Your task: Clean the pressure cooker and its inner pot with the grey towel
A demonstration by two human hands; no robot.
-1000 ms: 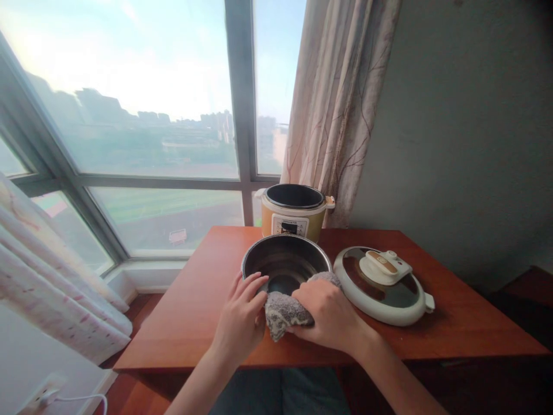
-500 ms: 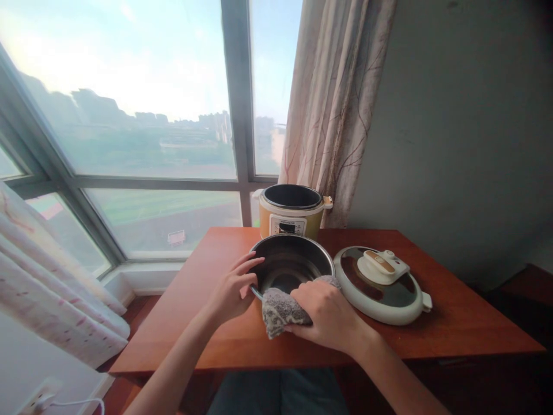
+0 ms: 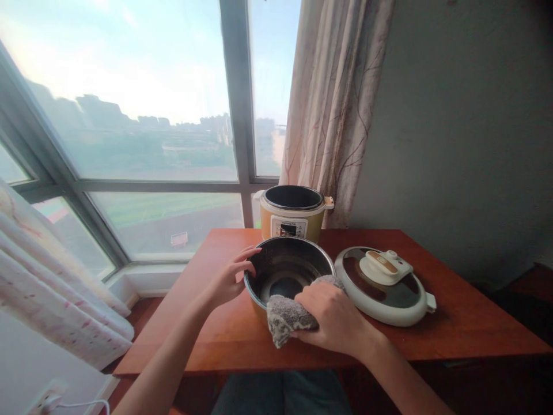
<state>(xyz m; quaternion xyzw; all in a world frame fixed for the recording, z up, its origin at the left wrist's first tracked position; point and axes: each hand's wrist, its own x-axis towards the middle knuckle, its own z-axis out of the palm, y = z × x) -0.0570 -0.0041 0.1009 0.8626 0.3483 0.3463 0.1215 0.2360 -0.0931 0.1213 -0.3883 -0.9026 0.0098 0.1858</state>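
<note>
A dark inner pot (image 3: 276, 262) with a shiny rim sits on the table, tilted slightly toward me. My left hand (image 3: 228, 279) grips its left rim, fingertips bent over the edge into the pot. Across the near right rim, my right hand (image 3: 330, 314) holds a grey fuzzy cloth (image 3: 285, 318), closed around it and pressing it on the edge. Part of the cloth shows beyond the knuckles; the rest is hidden under the palm. The base of the pot is partly covered by cloth and hand.
Behind the pot stands a yellow and white electric cooker (image 3: 268, 222) with its top uncovered. Its round lid (image 3: 375, 308) with a white handle lies on the right, close to my right hand. The wooden table (image 3: 173, 334) ends just in front of me, near the window.
The pot's left rim and my left hand have shifted slightly left. My right hand and the cloth have moved a little toward me and right along the rim.
</note>
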